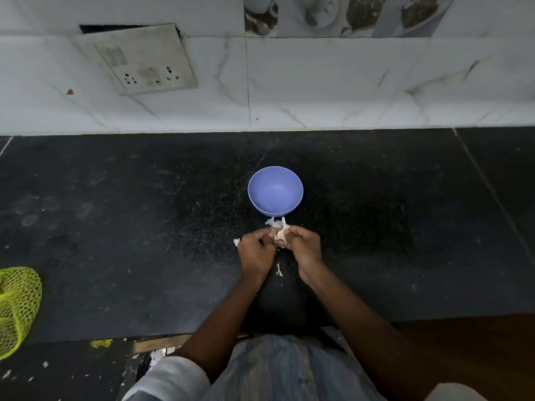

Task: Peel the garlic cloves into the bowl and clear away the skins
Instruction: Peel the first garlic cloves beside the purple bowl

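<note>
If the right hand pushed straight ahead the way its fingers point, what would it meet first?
Probably the loose garlic skins just ahead of the right hand, which holds the garlic with the left hand; then the purple bowl. Depth is uncertain.

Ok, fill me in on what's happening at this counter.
A person is peeling garlic over a black counter. Both the left hand and the right hand pinch the garlic between them, just in front of a blue bowl. The bowl looks empty. A few skin scraps lie on the counter by the hands. A yellow-green mesh bag sits at the far left.
</note>
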